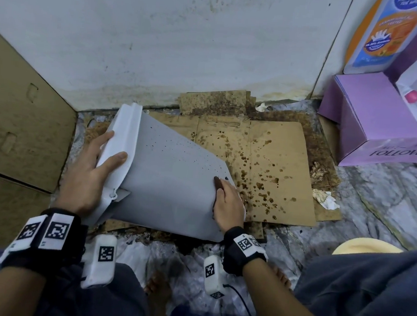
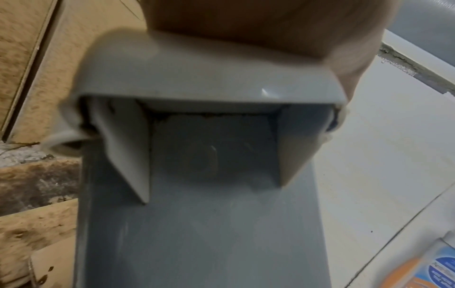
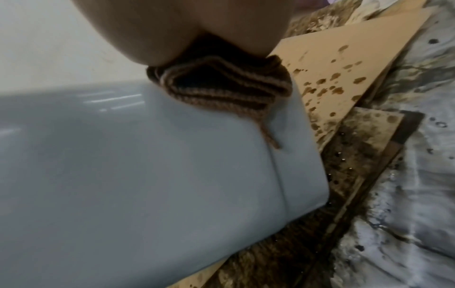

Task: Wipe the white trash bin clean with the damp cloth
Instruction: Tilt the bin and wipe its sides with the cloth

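Note:
The white trash bin (image 1: pixel 170 179) lies tilted on its side over stained cardboard, lid end to the left and base to the right, with small dark specks on its upper face. My left hand (image 1: pixel 95 168) rests over the lid (image 1: pixel 123 140), fingers spread across it; the left wrist view looks along the lid's hinge bracket (image 2: pixel 209 81). My right hand (image 1: pixel 228 202) presses a brown striped cloth (image 3: pixel 221 91) against the bin (image 3: pixel 123 165) near its base edge. Only a dark tip of the cloth (image 1: pixel 217 181) shows in the head view.
Spattered brown cardboard (image 1: pixel 264 172) covers the marbled floor under the bin. A cardboard box (image 1: pixel 16 121) stands at the left, a purple box (image 1: pixel 372 116) at the right, a stained white wall (image 1: pixel 162 40) behind. Crumpled tissue (image 1: pixel 325 198) lies at right. My knees and bare feet are below.

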The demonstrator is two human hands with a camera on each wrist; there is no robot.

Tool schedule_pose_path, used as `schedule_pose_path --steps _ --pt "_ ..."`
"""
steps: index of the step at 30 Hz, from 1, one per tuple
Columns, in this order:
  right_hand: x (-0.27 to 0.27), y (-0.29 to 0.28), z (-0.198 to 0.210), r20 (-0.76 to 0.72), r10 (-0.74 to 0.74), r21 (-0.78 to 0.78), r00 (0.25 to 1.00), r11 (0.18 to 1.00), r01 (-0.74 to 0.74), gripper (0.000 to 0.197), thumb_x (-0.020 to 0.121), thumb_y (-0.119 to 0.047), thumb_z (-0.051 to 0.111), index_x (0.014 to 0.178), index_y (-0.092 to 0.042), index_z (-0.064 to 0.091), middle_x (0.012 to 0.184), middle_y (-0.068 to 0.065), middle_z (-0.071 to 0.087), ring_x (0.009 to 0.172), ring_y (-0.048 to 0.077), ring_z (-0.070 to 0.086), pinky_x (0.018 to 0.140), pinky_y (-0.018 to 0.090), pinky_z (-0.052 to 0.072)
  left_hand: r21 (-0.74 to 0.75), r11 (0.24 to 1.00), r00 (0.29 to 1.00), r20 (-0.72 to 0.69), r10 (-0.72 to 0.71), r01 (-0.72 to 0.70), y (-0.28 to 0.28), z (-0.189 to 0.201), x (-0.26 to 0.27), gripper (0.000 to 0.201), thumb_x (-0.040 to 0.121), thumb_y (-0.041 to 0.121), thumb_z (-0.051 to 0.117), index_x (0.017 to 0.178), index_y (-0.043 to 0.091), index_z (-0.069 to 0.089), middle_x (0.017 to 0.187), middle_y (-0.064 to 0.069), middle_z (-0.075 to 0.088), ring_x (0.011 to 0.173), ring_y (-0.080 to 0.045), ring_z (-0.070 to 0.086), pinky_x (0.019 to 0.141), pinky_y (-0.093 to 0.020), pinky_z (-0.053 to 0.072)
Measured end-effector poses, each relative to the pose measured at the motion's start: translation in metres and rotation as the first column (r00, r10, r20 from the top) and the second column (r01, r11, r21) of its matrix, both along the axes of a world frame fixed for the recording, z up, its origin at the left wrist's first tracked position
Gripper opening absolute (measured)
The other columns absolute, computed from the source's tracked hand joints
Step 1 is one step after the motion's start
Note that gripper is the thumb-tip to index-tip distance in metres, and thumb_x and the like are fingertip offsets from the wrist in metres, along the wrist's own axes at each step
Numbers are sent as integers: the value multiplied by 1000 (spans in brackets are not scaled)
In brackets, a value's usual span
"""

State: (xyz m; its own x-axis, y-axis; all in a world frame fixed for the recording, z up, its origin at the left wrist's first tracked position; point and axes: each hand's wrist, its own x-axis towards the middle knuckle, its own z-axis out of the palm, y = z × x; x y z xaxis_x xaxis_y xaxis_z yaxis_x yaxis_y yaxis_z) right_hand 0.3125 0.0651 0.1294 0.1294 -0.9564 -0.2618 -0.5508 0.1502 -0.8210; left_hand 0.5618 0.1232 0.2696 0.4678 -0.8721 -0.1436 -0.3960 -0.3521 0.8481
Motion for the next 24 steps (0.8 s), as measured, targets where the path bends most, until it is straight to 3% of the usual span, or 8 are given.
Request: schedule_pose_path --steps 3,5,8,10,14,18,21,24 --pt "15 3 23 76 81 -66 994 995 -76 39 101 -16 36 137 -11 49 140 6 51 128 22 45 109 29 31 16 1000 999 42 -16 15 1 -4 4 70 73 70 58 140 57 40 153 22 39 140 -12 40 116 -52 31" --pt "29 8 42 120 162 -103 979 983 -150 40 102 -16 35 140 -11 46 145 7 46 134 23 40 114 30 26 32 998 998 -22 -53 54 2 -7 7 78 73 72 61 144 57 34 155 26 34 142 -10 37 117 -52 30" --pt "53 18 70 157 280 -190 947 950 -249 42 103 -18 35 144 -14 40 153 5 36 142 19 28 114 20 11 82 990 978 -186 -97 114 3 -7 13 82 71 73 68 143 61 32 154 24 36 140 -16 43 113 -55 33" --pt "68 24 83 181 330 -238 926 929 -285 42 103 -19 34 145 -16 38 155 4 32 144 17 24 113 19 9 104 984 973 -200 -120 143 5 -7 16 83 70 73 71 142 62 32 155 21 37 139 -21 44 111 -58 35" --pt "83 23 92 201 380 -248 903 911 -329 42 104 -20 32 146 -16 37 156 5 30 145 18 21 115 21 9 107 987 984 -143 -107 123 9 -7 9 82 73 76 64 146 57 31 156 16 32 142 -21 38 112 -57 33" --pt "90 26 90 180 471 -274 864 867 -416 43 104 -17 32 147 -12 34 156 11 28 146 22 20 119 29 11 100 989 993 -37 113 -109 9 -7 -11 81 78 62 62 151 37 37 143 9 31 133 -13 32 110 -36 27" --pt "99 28 84 167 486 -276 858 858 -432 45 103 -15 31 148 -10 30 157 13 24 146 26 15 120 36 11 140 984 992 82 96 -107 10 -7 -13 82 74 61 51 151 32 39 138 2 31 137 -24 29 115 -41 24" --pt "109 26 74 161 474 -219 866 872 -437 48 104 -21 28 151 -15 21 161 8 13 149 24 4 121 40 6 145 978 981 145 127 -148 6 -12 -12 88 67 66 55 141 19 46 142 -7 32 137 -30 32 116 -47 28"
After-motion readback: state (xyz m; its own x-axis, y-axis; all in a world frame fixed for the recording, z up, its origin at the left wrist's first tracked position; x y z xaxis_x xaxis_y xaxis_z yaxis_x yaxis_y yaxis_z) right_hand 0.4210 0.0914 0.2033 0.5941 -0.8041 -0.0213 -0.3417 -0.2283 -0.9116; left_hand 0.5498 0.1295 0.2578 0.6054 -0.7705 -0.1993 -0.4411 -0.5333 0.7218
